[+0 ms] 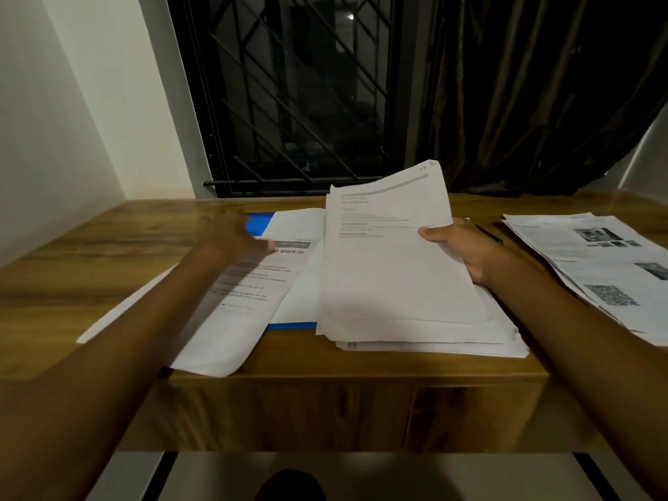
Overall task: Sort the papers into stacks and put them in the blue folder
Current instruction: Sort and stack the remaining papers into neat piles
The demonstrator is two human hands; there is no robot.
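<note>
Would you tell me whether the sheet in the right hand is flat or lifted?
Lifted: the right hand grips the sheet by its edge, far end raised above the stack.

Left hand (235, 235): motion-blurred. Finger outline is smeared, and contact with the printed sheet (249, 283) under it is not resolvable. The forearm covers that sheet's left part; the heading reads only as "d Store in".
Blue folder (257, 223): mostly under paper. Only a far corner and a thin near-edge strip show.
Right hand (466, 253): thumb on top of the raised sheets (394, 254), other fingers hidden behind them. Body text on those sheets is too small to read.
Pen (491, 236): dark, mostly behind the right hand.
Illustrated stack (592, 258): cut by the right frame edge.
Dark rounded shape (289, 486) at the bottom edge: cut off, unidentified.
</note>
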